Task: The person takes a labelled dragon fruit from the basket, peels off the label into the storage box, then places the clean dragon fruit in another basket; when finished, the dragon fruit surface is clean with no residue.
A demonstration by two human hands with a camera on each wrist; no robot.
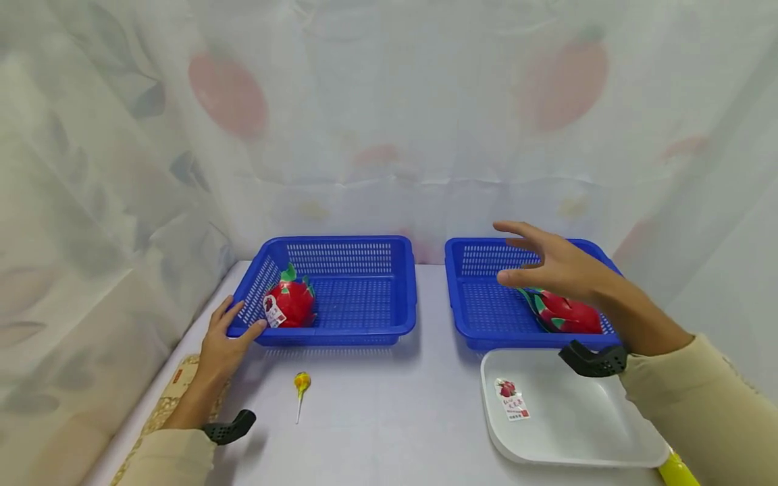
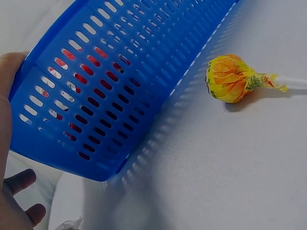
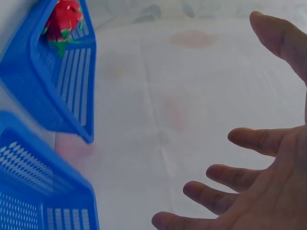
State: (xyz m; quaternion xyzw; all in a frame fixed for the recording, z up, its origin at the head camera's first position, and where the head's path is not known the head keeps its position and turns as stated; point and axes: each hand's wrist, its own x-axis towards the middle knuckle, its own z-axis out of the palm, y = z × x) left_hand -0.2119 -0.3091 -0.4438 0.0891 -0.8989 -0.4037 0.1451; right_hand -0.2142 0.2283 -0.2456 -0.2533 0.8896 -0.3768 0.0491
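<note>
My left hand (image 1: 223, 343) is at the front left corner of the left blue basket (image 1: 358, 332), its thumb by the rim and its fingers spread beside the outer wall. Inside that basket sits a red dragon fruit (image 1: 293, 304) with green tips and a white label. My right hand (image 1: 562, 266) hovers above the right blue basket (image 1: 486, 337), fingers spread and holding nothing, as the right wrist view confirms. A second dragon fruit (image 1: 568, 316) lies in the right basket, partly hidden by this hand and wrist.
A yellow-wrapped lollipop (image 1: 302, 383) lies in front of the left basket. A white tray (image 1: 565, 432) bearing a dragon fruit sticker stands before the right basket. At its corner shows a yellow object (image 1: 676, 470). A patterned tan packet (image 1: 182, 381) lies beneath my left forearm.
</note>
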